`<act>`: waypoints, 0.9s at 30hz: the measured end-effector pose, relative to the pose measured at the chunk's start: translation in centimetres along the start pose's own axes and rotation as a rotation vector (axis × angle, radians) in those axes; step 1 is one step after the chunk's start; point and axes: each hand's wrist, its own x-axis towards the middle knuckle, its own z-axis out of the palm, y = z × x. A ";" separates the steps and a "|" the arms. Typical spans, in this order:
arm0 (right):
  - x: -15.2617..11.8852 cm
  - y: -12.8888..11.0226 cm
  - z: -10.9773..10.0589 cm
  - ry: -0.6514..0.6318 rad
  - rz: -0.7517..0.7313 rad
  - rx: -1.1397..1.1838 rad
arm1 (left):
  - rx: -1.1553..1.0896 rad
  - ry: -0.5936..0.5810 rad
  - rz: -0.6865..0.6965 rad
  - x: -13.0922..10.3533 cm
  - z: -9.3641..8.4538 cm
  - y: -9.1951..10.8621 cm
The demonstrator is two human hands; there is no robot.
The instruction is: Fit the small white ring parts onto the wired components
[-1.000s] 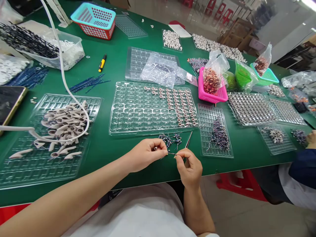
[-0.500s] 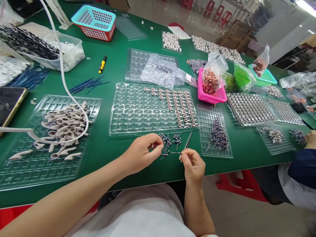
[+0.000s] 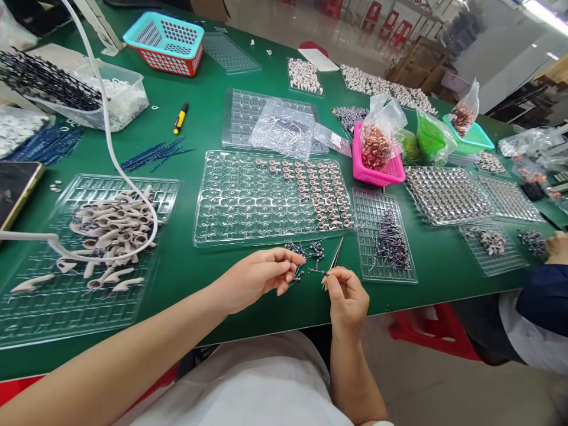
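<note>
My left hand (image 3: 261, 277) is over the green table with fingers loosely stretched to the right, and nothing shows between them. Its fingertips are beside a small pile of dark wired components (image 3: 316, 251). My right hand (image 3: 349, 299) pinches a small dark wired component (image 3: 317, 271), its thin leads pointing left toward my left fingertips. Metal tweezers (image 3: 337, 253) stick up from the same hand, tips pointing away from me. Behind the pile lies a clear blister tray (image 3: 239, 204), with small beige spoon-shaped pieces (image 3: 326, 189) in its right-hand pockets.
At left, a clear tray (image 3: 102, 313) carries beige curved shells (image 3: 118, 219), with a white cable (image 3: 109, 118) looping over them. A smaller tray (image 3: 366, 219) with dark components lies right. Behind it stands a pink basket (image 3: 377, 176). A co-worker's hand (image 3: 557, 247) is at far right.
My left hand's fingers have gone from a curled pinch to stretched out, reaching farther right toward the held component. My right hand stays almost in place. The view has shifted slightly.
</note>
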 end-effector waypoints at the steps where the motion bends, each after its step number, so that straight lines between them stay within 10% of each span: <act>1: 0.0 0.0 0.0 0.009 -0.013 0.005 | 0.036 -0.014 0.023 0.1 0.0 -0.2; 10: -0.5 -0.3 0.2 0.038 -0.113 -0.011 | 0.414 0.098 0.289 0.5 0.5 -1.5; 27: -0.4 -0.5 0.0 -0.047 -0.229 -0.099 | 0.339 0.133 0.192 0.3 1.2 -1.2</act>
